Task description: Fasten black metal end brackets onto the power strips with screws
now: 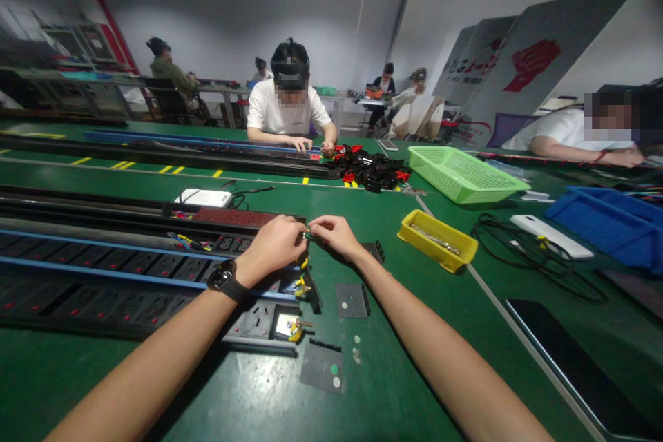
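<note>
Green basket (466,177) beyond yellow tray (460,258), right of right hand (338,235)

The piece (309,232) between the left hand (275,243) and right hand (335,233) is too small to identify, the left one covers part of the socket strips (152,264), which run past the left edge, and the right edge crops the blue bin (606,221).
</note>
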A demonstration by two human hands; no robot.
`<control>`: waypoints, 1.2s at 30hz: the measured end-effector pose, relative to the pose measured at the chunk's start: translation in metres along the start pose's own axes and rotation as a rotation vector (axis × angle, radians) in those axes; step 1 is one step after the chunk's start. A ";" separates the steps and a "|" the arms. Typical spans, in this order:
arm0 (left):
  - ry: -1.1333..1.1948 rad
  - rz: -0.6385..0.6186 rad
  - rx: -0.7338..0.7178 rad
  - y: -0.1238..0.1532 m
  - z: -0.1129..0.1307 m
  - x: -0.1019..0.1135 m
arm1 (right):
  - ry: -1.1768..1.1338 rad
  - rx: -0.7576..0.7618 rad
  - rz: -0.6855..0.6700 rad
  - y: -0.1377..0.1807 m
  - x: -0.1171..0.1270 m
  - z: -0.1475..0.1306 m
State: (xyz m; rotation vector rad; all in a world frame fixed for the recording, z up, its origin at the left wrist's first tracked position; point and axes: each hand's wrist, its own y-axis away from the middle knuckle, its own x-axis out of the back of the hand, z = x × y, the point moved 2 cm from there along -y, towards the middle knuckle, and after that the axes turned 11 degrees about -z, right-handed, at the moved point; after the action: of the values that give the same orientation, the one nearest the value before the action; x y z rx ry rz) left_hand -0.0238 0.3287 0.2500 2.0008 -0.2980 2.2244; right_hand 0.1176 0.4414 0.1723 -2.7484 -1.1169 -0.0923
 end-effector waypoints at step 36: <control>0.016 -0.008 0.026 0.001 0.002 0.002 | -0.082 0.001 -0.061 0.000 0.000 0.007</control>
State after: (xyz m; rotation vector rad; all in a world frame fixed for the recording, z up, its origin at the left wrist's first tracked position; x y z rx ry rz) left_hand -0.0226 0.3272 0.2523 1.9930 -0.2599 2.2498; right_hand 0.1175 0.4430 0.1658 -2.7401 -1.2221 0.0132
